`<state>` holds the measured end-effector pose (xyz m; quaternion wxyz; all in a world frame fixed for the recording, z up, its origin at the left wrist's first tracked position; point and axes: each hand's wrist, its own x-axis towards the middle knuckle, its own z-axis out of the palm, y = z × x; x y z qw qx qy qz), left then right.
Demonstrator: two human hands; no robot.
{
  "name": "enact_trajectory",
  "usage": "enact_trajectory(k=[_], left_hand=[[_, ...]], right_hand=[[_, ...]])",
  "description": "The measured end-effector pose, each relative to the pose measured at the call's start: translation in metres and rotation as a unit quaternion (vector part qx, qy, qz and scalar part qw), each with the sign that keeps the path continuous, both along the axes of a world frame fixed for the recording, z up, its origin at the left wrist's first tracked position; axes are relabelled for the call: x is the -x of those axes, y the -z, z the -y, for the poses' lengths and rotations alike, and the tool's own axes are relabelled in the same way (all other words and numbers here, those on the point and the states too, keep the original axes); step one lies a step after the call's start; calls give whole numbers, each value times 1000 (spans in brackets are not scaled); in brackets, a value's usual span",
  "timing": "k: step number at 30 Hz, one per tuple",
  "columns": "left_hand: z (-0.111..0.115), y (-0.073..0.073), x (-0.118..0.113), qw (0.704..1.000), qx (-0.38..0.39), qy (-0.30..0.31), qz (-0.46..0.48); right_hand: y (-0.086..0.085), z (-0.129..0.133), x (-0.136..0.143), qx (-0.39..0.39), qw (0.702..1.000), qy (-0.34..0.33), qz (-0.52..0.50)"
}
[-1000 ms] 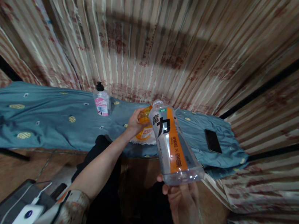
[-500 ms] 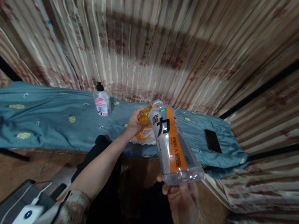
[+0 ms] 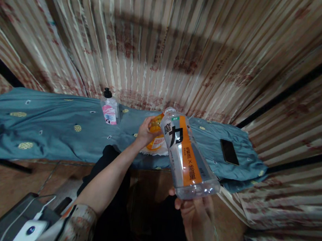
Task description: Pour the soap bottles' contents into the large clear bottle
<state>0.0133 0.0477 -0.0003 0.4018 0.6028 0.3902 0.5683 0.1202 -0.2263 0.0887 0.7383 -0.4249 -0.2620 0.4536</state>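
Observation:
Tilted in the air is a large clear plastic drink bottle [image 3: 187, 155] with an orange and silver label, its mouth low and pointing away from me. My right hand [image 3: 196, 214] supports it at the base, fingers curled around the bottom edge. My left hand [image 3: 145, 131] is wrapped around the upper part of an orange see-through bottle [image 3: 155, 142], which stands on a white cloth or tissue [image 3: 161, 152]. The mouth of the clear bottle is beside the orange bottle's top; whether they touch cannot be made out. The clear bottle hides part of the orange one.
A clear pump-top bottle [image 3: 110, 110] with a pink label stands left on the narrow teal-covered surface [image 3: 59, 123]. A black phone [image 3: 229, 152] lies right. Striped curtains [image 3: 160, 37] hang behind. A white power bank [image 3: 30, 232] with a cable is lower left.

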Motion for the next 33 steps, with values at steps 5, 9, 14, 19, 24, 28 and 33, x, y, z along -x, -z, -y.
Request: enact_trajectory(k=[5, 9, 14, 19, 24, 28, 33], left_hand=[[4, -5, 1, 1000, -6, 4, 7], [6, -8, 1, 1000, -11, 3, 7], [4, -7, 0, 1000, 3, 6, 12], [3, -5, 0, 1000, 10, 10, 8], [2, -4, 0, 1000, -9, 4, 2], [2, -3, 1, 1000, -16, 6, 2], [2, -2, 0, 1000, -9, 4, 7]], right_hand=[[0, 0, 0, -1, 1000, 5, -6], [-5, -2, 1, -3, 1000, 10, -3], [-5, -2, 1, -10, 1000, 6, -18], [-4, -2, 1, -11, 1000, 7, -17], [-3, -1, 1, -2, 1000, 8, 2], [-2, -2, 1, -5, 1000, 8, -1], [-3, -2, 1, -17, 1000, 2, -11]])
